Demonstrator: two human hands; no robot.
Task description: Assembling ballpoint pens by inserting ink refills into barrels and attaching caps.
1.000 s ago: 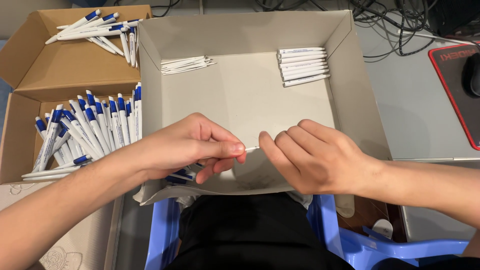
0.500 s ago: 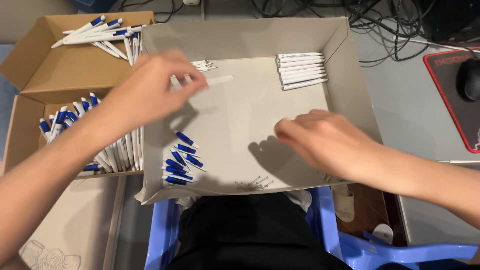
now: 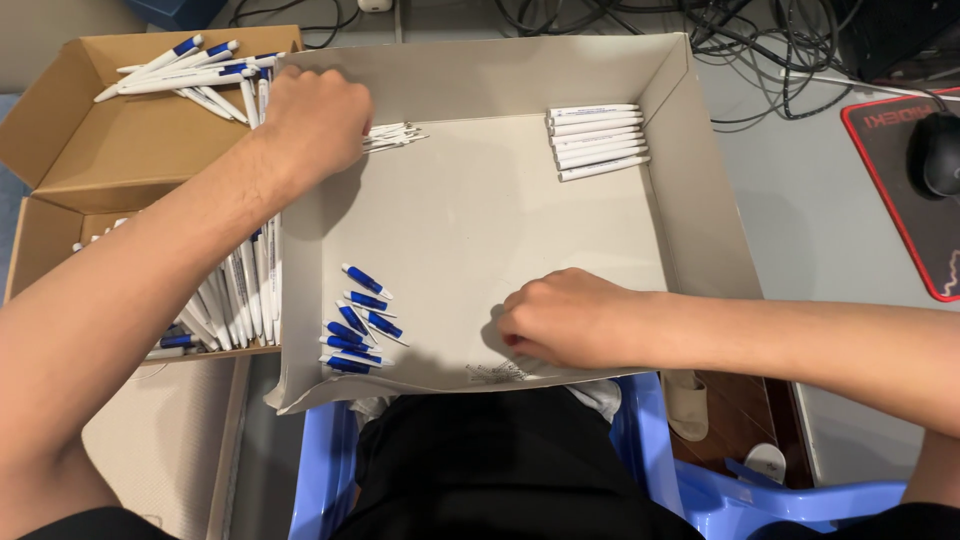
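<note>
— Grey cardboard, that shallow tray [image 3: 480, 215] — where are the hands in it?

— Left hand [image 3: 315, 115] sits at eleven o'clock, fingers curled down over the small heap of thin white pen inserts [image 3: 392, 137]; whether it pinches one, I cannot tell. Right hand [image 3: 565, 318] rests at five o'clock, knuckles up, fingers folded together on the tray floor beside a cluster of tiny metal springs [image 3: 497, 373].

— And the other parts?

— Blue pen tips [image 3: 358, 320] lie scattered at seven o'clock. White pen barrels [image 3: 597, 140] are stacked in a neat row at one o'clock. Outside, at nine o'clock, a brown cardboard box [image 3: 95, 150] holds finished white-and-blue pens [image 3: 240, 290].
</note>
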